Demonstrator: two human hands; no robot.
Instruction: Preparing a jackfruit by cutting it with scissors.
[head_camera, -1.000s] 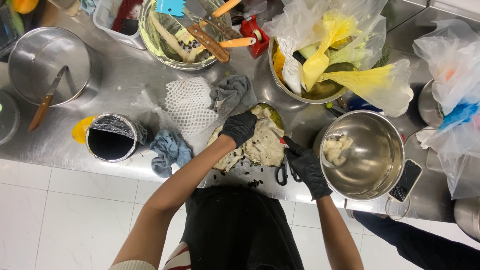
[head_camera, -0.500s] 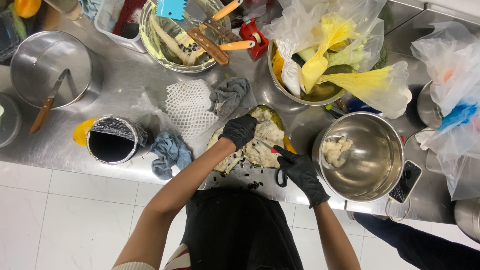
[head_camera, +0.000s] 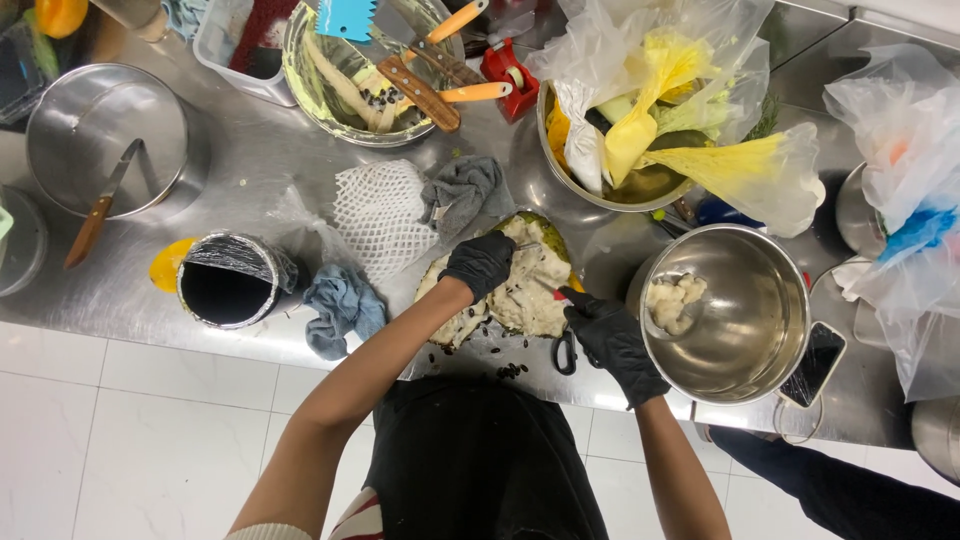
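— Since a second ago, what has shifted?
— Only a little: the right hand in a black glove has slid a touch down and left beside the fruit, while the left hand in a black glove has stayed pressed on top of it.

— Starting from the left, what is hard to read?
— At the far left a round steel lid has a wooden-handled knife lying across it, and another steel vessel is cut off by the frame edge. Next comes a foil-lined tin with a dark inside, its contents too dark to tell, with a crumpled blue cloth just beside it.

— And the fruit itself?
— The split pale, green-skinned fruit lies on the steel counter at the middle, partly hidden under the left hand, whose fingers curl down into the pale flesh.

— The right hand's grip?
— It sits just right of the fruit, closed around black-handled scissors; only a loop shows below the glove, and the blades are hidden.

— Further right?
— A large shiny steel bowl holds a few pale pieces of flesh, with a dark phone at its rim. Someone else's dark sleeve is cut off at the lower right corner.
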